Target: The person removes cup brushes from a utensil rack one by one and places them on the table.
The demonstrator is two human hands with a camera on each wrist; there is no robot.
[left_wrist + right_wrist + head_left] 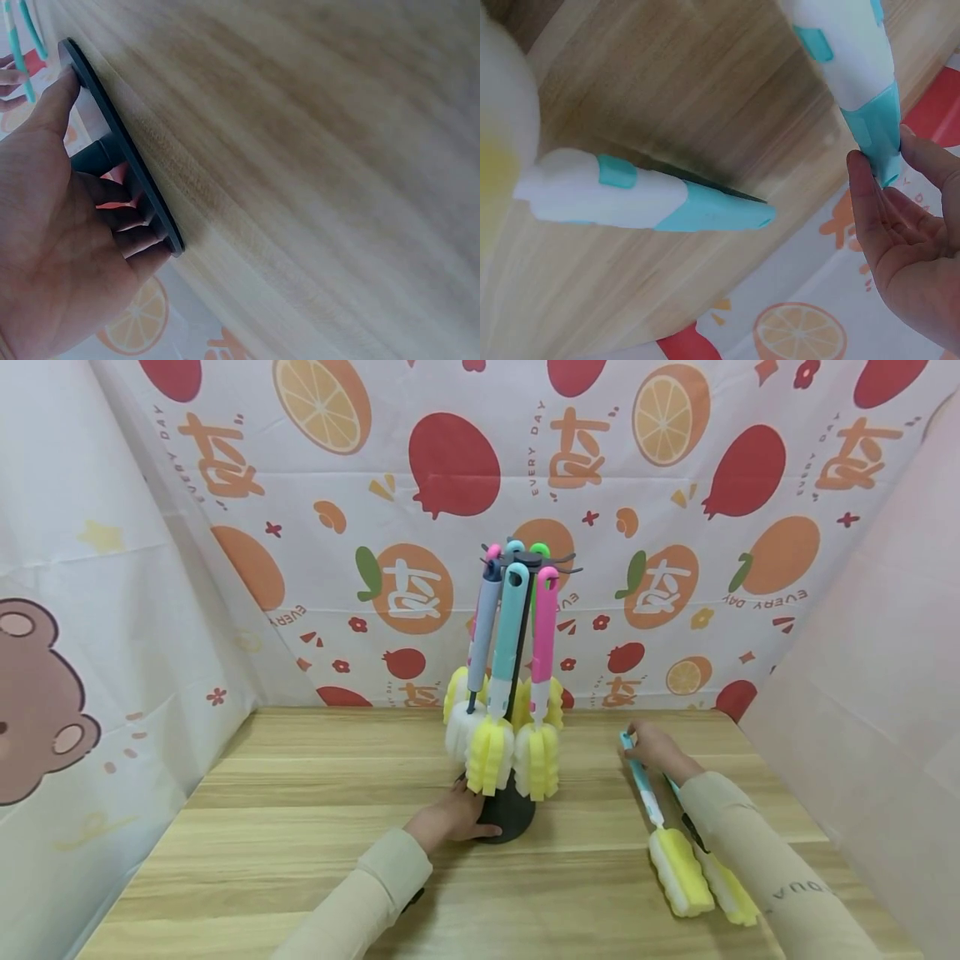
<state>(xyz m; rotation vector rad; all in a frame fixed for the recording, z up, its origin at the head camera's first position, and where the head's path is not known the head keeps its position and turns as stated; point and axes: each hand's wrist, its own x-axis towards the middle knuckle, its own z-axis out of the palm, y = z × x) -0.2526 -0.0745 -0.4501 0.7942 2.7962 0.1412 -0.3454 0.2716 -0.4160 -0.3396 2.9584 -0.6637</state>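
A black stand (507, 814) holds several hanging sponge bottle brushes, among them a turquoise-handled one (506, 635) and a pink-handled one (545, 635). My left hand (453, 817) rests on its round base, seen edge-on in the left wrist view, with the thumb and fingers spread over the base (124, 142). At the right, my right hand (660, 750) pinches the handle end of a turquoise-and-white bottle brush (641, 785) between thumb and fingers. The yellow-and-white sponge head of this brush points toward me. Beside it lies a second turquoise-handled brush (720, 208), partly hidden by my right sleeve in the head view.
Everything stands on a wood-grain table (300, 835). Behind it hangs a fruit-print cloth (480, 485), and pale cloths enclose the left (142, 610) and right sides. Thin black hooks (566, 564) stick out from the stand's top.
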